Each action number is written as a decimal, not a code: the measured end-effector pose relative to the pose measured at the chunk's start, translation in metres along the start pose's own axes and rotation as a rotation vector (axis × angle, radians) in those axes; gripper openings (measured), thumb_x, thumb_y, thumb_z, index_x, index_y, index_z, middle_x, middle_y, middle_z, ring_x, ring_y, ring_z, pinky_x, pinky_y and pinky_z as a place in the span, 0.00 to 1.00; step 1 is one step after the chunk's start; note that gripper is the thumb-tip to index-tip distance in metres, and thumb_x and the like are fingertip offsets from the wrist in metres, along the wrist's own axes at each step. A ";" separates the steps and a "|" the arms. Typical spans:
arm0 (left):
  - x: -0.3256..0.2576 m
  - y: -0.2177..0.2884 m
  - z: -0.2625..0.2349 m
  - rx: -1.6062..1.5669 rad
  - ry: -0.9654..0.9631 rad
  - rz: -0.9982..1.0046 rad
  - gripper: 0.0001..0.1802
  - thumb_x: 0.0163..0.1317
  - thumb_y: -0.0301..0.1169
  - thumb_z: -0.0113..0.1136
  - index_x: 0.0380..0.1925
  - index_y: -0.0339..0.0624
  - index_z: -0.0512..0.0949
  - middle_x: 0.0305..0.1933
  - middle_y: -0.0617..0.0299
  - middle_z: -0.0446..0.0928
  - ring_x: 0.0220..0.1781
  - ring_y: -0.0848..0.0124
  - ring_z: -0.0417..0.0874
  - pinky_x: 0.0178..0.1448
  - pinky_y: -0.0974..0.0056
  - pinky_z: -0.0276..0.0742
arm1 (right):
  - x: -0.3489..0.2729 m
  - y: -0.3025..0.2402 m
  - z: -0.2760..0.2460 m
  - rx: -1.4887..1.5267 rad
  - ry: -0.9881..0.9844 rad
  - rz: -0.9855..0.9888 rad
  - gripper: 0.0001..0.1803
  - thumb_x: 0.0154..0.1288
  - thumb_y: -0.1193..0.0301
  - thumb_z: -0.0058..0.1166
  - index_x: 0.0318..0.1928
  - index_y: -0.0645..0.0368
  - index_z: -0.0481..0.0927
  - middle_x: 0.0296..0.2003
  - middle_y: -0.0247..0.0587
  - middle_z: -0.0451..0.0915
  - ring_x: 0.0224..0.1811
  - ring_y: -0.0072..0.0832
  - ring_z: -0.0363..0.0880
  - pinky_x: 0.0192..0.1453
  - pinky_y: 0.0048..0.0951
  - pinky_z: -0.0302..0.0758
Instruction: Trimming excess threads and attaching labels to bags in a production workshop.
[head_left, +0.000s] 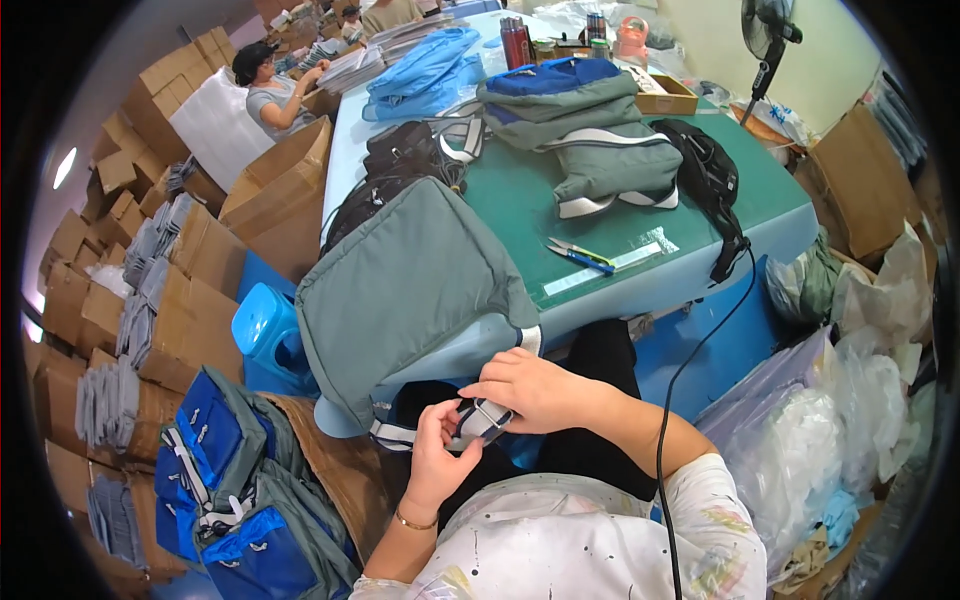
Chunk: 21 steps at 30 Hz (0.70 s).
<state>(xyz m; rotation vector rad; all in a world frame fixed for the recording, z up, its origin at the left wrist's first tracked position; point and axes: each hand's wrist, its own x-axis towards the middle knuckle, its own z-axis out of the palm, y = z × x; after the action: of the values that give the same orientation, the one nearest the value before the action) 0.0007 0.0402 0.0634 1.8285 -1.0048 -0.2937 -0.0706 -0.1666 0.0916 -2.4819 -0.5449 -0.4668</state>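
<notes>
Green worktable (640,215) fills upper frame. Grey backpack (410,285) hangs over near edge, centre. Left hand (440,450) and right hand (535,390) both pinched on strap buckle (483,420), lower centre. Best keep webbing flat, feed squarely, no twist.

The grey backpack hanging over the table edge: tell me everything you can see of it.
The grey backpack looks like matte woven fabric, with a lighter piped edge and a light-edged strap at its lower corner. It lies flat, back panel up, on the green table, its lower part drooping over the near edge toward the lap. Both hands pinch a dark buckle on its strap. A black bag lies against its far end.
</notes>
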 end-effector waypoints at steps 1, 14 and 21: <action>0.003 0.003 0.000 0.056 -0.046 0.083 0.34 0.43 0.20 0.68 0.52 0.37 0.64 0.39 0.61 0.68 0.37 0.74 0.71 0.41 0.70 0.70 | -0.001 0.000 0.000 0.007 -0.003 0.010 0.34 0.38 0.71 0.66 0.53 0.56 0.73 0.39 0.37 0.73 0.44 0.35 0.72 0.50 0.34 0.67; 0.015 0.009 0.023 -0.415 0.068 -0.149 0.32 0.49 0.23 0.69 0.54 0.36 0.65 0.38 0.61 0.74 0.37 0.77 0.74 0.41 0.72 0.73 | -0.011 0.018 0.009 -0.472 0.430 0.083 0.20 0.40 0.71 0.60 0.40 0.50 0.81 0.38 0.28 0.77 0.44 0.26 0.75 0.50 0.32 0.69; 0.027 -0.008 0.045 -0.132 0.239 0.073 0.32 0.48 0.25 0.70 0.52 0.34 0.65 0.45 0.55 0.71 0.42 0.69 0.75 0.46 0.65 0.74 | 0.001 0.008 0.015 -0.376 0.573 0.121 0.19 0.39 0.73 0.59 0.39 0.52 0.81 0.33 0.26 0.78 0.38 0.26 0.76 0.46 0.30 0.68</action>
<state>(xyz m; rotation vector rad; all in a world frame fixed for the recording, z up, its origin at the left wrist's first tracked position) -0.0051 -0.0077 0.0414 1.6587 -0.8618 -0.0915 -0.0628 -0.1642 0.0770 -2.5260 -0.0757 -1.2706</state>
